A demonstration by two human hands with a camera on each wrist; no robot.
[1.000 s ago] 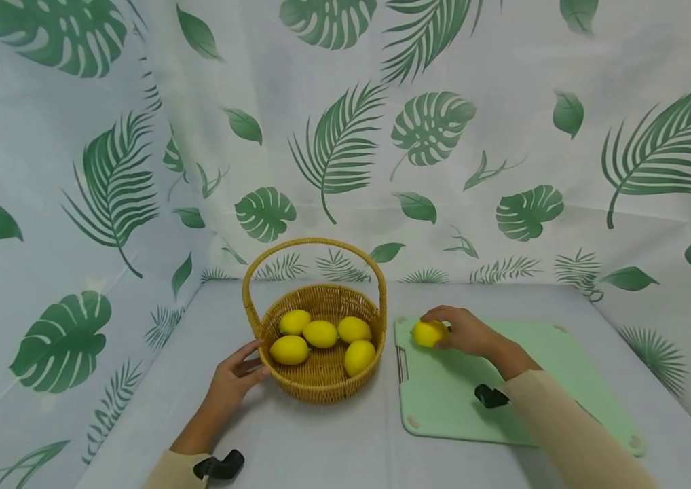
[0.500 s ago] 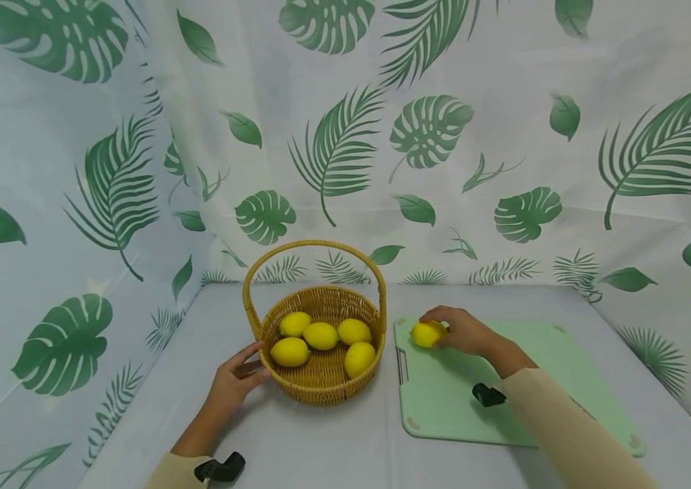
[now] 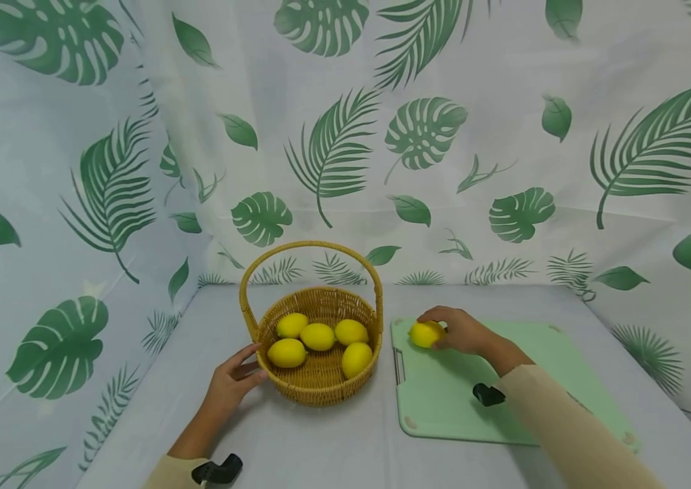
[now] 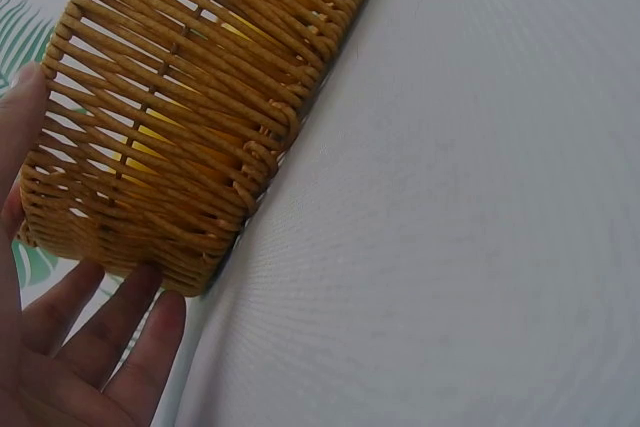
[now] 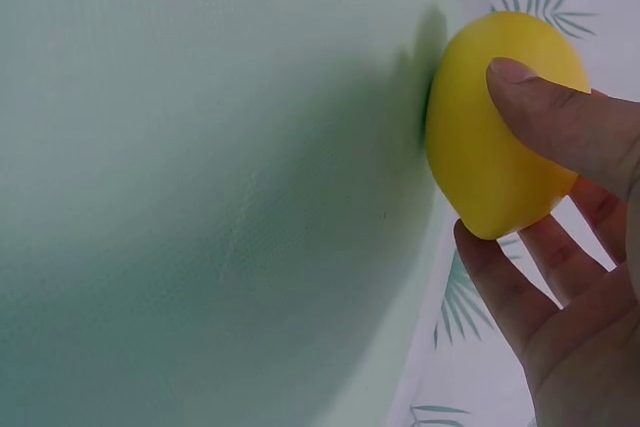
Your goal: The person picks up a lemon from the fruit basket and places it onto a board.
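Note:
In the head view, a brown wicker basket with a tall arched handle holds several yellow lemons. My left hand touches the basket's left side with fairly straight fingers. The left wrist view has its thumb and fingertips against the woven wall. To the right, my right hand holds another lemon at the far left corner of a light green cutting board. Close up, the right thumb lies over this lemon and the fingers reach behind and under it. The lemon appears to touch the board.
A pale cloth covers the table under basket and board. Leaf-printed curtains rise behind and at both sides. The basket's handle arches above the lemons. A strip of table separates basket and board.
The whole head view has shifted slightly to the left. Both hands, the basket and the lemons keep practically the same places relative to each other.

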